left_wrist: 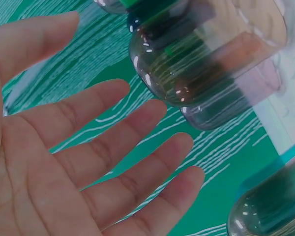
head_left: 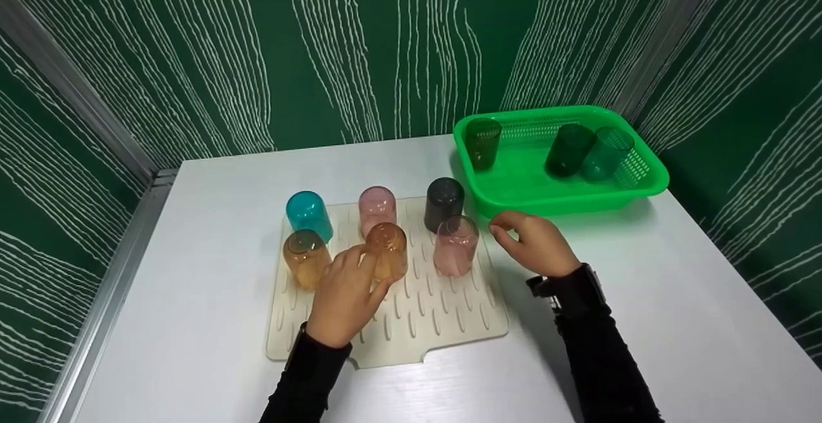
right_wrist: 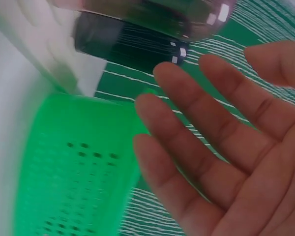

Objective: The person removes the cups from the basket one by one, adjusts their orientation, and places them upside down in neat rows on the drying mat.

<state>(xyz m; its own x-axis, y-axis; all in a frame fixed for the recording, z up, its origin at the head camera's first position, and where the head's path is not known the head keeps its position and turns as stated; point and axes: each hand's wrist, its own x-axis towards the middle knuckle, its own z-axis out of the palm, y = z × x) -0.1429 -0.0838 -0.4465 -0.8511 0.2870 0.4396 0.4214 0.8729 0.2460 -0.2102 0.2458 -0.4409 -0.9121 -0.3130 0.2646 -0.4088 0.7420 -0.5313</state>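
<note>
And there stood the middle amber tumbler, bottom-up on the ridged drying mat, with the left hand right up alongside it, fingers straight and spread, clamped on nothing! Over on the other side, the right hand hung loose-fingered and free between the front pink tumbler and the green basket, the two hands well apart. That amber piece looked thin-walled and rigid (glass or clear plastic, the pictures wouldn't settle it), so it promised to be light, slick and none too forgiving of a knock; the safe hold seemed to be round the side at mid-height, thumb opposite fingers, squeezing gently. Now, the views! From the head, the left fingers overlapped the tumbler; the left wrist camera laid the palm and uncurled fingers bare, though contact was hard to call. The right wrist camera caught the basket's perforated outside, while the head view looked in and found three tumblers.
</note>
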